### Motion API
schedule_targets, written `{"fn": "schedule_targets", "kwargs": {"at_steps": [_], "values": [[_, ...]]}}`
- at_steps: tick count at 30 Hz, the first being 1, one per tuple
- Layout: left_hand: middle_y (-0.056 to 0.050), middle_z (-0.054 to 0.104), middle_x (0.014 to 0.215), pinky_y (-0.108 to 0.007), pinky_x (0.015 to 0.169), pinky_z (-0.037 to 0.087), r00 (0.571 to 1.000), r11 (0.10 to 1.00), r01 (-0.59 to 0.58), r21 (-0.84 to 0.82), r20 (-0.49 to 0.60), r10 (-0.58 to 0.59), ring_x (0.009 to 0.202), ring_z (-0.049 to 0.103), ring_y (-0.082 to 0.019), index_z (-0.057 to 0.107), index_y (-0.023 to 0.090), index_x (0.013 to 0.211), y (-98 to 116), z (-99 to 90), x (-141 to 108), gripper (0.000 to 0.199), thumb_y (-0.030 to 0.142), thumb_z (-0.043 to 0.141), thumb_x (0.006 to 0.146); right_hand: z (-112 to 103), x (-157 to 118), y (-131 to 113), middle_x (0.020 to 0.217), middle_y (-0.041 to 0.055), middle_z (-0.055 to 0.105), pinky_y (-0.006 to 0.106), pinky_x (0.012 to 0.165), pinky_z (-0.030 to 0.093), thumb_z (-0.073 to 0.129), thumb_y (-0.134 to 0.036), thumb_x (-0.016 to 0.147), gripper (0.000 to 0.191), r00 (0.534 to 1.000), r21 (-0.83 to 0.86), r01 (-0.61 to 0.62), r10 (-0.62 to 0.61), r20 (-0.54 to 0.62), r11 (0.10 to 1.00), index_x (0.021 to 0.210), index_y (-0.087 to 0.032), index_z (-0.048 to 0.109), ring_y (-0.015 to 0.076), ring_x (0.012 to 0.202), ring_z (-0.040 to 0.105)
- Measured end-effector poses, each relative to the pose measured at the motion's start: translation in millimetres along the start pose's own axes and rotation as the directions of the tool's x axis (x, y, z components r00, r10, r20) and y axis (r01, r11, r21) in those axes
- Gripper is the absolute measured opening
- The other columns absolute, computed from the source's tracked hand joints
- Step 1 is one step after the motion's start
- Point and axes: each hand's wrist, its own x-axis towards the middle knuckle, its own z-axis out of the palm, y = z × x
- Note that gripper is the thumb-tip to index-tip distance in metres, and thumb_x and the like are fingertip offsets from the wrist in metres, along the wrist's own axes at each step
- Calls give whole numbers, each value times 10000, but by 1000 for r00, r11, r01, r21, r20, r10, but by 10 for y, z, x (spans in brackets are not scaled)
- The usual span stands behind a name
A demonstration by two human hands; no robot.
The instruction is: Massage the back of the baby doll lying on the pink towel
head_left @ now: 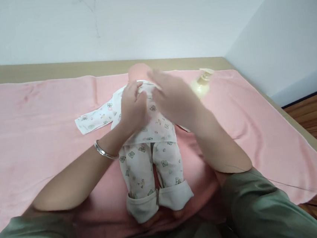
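A baby doll [138, 72] lies on a pink blanket, its smooth head away from me. It wears a white printed top [159, 128] and matching trousers [141, 169] with rolled-up cuffs; one sleeve stretches out to the left. My left hand [135, 106], below a silver bracelet [104, 151], rests on the chest of the top with thumb and fingers apart. Across from it, my right hand [174, 95] is over the doll's upper chest and shoulder, fingers stretched out and blurred by motion. The doll's other arm is mostly hidden behind my right arm.
The pink blanket [50, 133] covers most of the wooden table [44, 70]. A pale yellow pump bottle [202, 85] lies at the back right. White walls [151, 18] stand behind and to the right, and brown wood panelling [315, 115] shows at the right edge.
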Motion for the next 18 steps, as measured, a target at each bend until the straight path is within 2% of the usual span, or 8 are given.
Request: {"fn": "schedule_targets", "kwargs": {"at_steps": [1,3,5,7,9,13,15,18], "values": [[-74,749,1298,-464,1208,535,999,999,29,40,-35,-28,1302,652,-273,717,227,1149,-80,-5,54,283,229,503,965,149,21,-18,1469,110,682,550,1308,511,343,-88,1032,497,996,-65,68,-64,59,996,1424,-111,646,331,1467,604],[-98,759,1261,-477,1180,530,994,992,71,101,-85,-62,1262,657,-294,725,215,1090,-177,-27,112,268,210,517,921,445,77,-20,1363,169,711,508,1312,487,349,-74,1017,444,971,-164,211,-188,145,964,1275,-65,710,332,1426,609],[-109,776,1214,-482,1130,543,995,989,48,139,-91,-36,1193,679,-304,739,213,1051,-218,-49,123,272,230,501,921,681,159,20,1482,205,643,498,1380,374,338,-68,1012,491,970,-167,230,-213,119,959,1394,-5,641,329,1515,523],[-102,796,1127,-471,1076,563,999,987,-19,163,-45,27,1089,701,-295,757,221,1008,-239,-61,120,315,257,450,947,818,269,106,1633,200,527,528,1413,283,301,-71,1021,561,977,-122,205,-195,91,971,1523,9,540,334,1613,407],[-106,802,1145,-469,1100,559,998,982,-44,181,-25,49,1110,707,-298,776,214,1059,-268,-62,119,374,245,421,945,860,396,242,1732,155,417,579,1415,234,287,-106,1044,590,977,-68,186,-178,114,980,1597,-44,484,343,1671,309],[-135,708,1460,-484,1293,453,998,987,16,157,-58,-7,1406,621,-314,704,141,1388,-342,-45,117,544,219,469,903,831,594,560,1806,140,257,609,1412,212,402,-326,1095,636,973,15,175,-175,149,984,1691,-108,358,338,1715,213],[-127,685,1501,-491,1352,395,998,991,32,132,-61,-25,1476,578,-310,702,140,1401,-364,-31,110,554,225,488,897,839,596,627,1797,165,269,606,1405,232,421,-401,1100,675,984,22,135,-136,111,991,1695,-91,342,336,1706,243],[-123,674,1518,-498,1387,351,994,992,73,104,-86,-65,1529,534,-304,742,150,1324,-382,-13,98,509,219,497,883,897,423,514,1734,252,370,633,1379,270,396,-383,1107,673,1000,-49,-6,7,19,999,1668,-13,371,394,1653,344]]}}
